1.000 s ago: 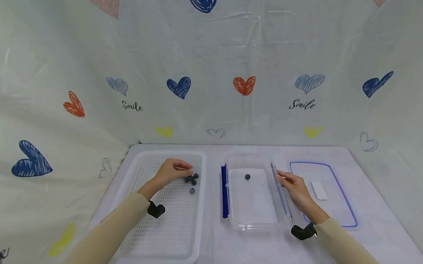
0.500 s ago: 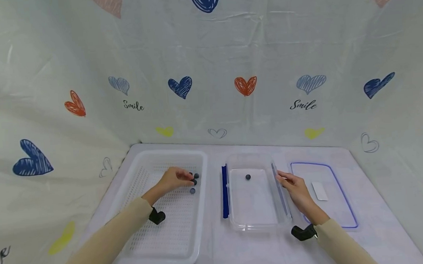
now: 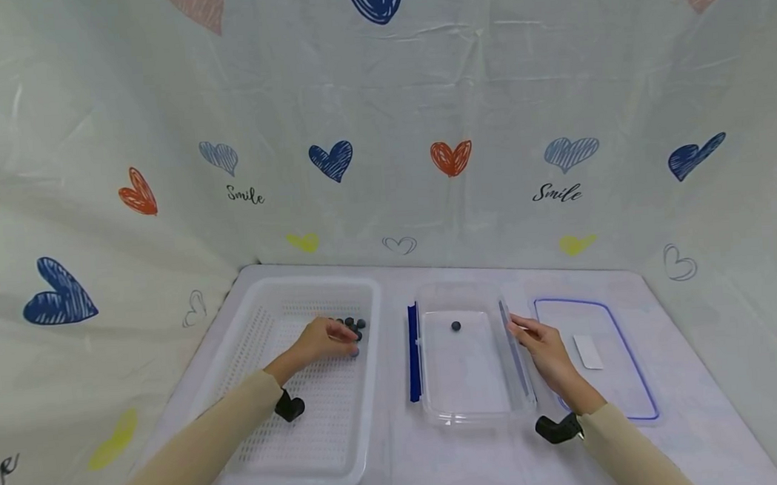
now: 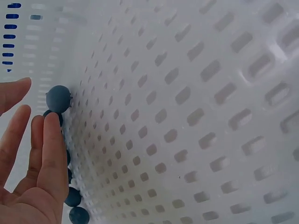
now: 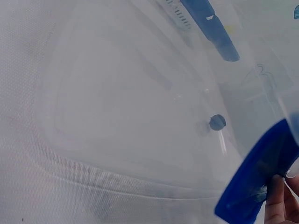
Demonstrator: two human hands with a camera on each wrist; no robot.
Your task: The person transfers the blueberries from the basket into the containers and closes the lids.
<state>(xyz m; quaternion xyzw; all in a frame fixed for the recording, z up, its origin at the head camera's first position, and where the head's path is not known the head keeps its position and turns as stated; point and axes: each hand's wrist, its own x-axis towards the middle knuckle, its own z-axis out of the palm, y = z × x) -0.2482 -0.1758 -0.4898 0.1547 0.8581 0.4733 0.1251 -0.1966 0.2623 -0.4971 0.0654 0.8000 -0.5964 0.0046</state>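
My left hand [image 3: 321, 341] is inside a white perforated basket [image 3: 376, 391], at a cluster of several blueberries [image 3: 361, 323]. In the left wrist view its thumb and fingers are apart, and a blueberry [image 4: 58, 99] sits just beyond the fingertips; more line the basket floor below. Whether the fingers touch it I cannot tell. My right hand [image 3: 547, 351] pinches the raised blue side latch [image 5: 252, 179] of a clear plastic container [image 3: 469, 417], steadying its right side. One blueberry [image 3: 456, 326] lies on the container's floor.
Another blue latch [image 3: 413, 352] stands out on the container's left side. A clear lid with a blue seal [image 3: 625, 350] lies to the right, bearing a white rectangle [image 3: 587, 352]. A heart-printed curtain [image 3: 507, 213] hangs behind the table.
My left hand has moved toward the near side of the blueberry cluster, uncovering the berries farther back and covering most of the nearest one. The right hand keeps its hold on the latch.
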